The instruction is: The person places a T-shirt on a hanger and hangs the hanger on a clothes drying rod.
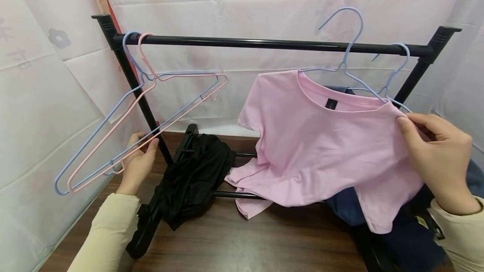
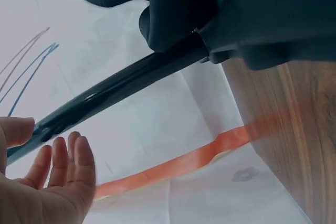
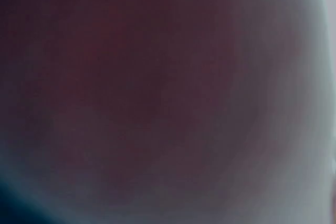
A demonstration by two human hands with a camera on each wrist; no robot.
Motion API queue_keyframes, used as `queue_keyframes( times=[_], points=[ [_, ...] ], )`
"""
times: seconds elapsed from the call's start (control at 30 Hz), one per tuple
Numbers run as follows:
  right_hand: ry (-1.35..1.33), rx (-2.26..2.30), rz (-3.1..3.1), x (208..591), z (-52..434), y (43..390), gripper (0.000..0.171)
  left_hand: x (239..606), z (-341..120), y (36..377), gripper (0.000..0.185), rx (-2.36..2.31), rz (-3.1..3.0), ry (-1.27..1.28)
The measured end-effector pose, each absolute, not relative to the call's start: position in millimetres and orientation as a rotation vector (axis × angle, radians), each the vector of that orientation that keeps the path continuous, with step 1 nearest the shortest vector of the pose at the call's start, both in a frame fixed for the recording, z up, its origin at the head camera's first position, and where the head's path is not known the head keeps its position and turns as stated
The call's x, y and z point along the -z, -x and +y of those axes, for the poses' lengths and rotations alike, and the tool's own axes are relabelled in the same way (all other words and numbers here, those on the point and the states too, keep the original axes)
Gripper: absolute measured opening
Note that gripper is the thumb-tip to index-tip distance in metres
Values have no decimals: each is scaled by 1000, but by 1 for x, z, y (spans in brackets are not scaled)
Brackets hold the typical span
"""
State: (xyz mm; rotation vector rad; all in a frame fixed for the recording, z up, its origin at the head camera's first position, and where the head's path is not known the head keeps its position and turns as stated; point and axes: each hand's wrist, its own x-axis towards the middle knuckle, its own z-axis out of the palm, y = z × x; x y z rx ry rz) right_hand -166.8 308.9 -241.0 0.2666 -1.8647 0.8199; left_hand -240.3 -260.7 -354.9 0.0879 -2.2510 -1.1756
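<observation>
In the head view, my right hand [image 1: 440, 154] pinches the shoulder of a pink T-shirt [image 1: 321, 150] at the right. A blue hanger [image 1: 353, 45] is inside its neck, its hook overlapping the rack's top bar [image 1: 234, 42]. My left hand [image 1: 138, 162] is low by the black left post [image 1: 149, 114] of the rack, partly hidden behind two hangers. Seen from the left wrist, its fingers [image 2: 84, 161] are fairly straight beside the post, thumb on the other side. Darkness and blur fill the right wrist view.
A blue hanger [image 1: 81, 150] and a pink hanger [image 1: 90, 154] hang at the bar's left end. Black cloth [image 1: 196, 175] lies over the rack's left foot. Behind the shirt hangs another blue hanger [image 1: 406, 55], with dark blue clothing [image 1: 404, 238] below right. Wooden tabletop [image 1: 242, 238] shows in front.
</observation>
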Motion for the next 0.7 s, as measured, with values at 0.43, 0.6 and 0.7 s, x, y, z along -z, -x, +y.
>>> queue_keyframes(
  times=[0.43,0.6,0.7],
  points=[
    [-11,-805,-1952,238,330,158,28,350,-261,255,49,1162,-2366,-132],
    [-74,-796,-1905,240,339,159,23,348,-261,256,50,1170,-2369,-129],
    [-37,-757,-1919,242,341,157,24,348,-261,256,50,1171,-2370,-124]
  ],
)
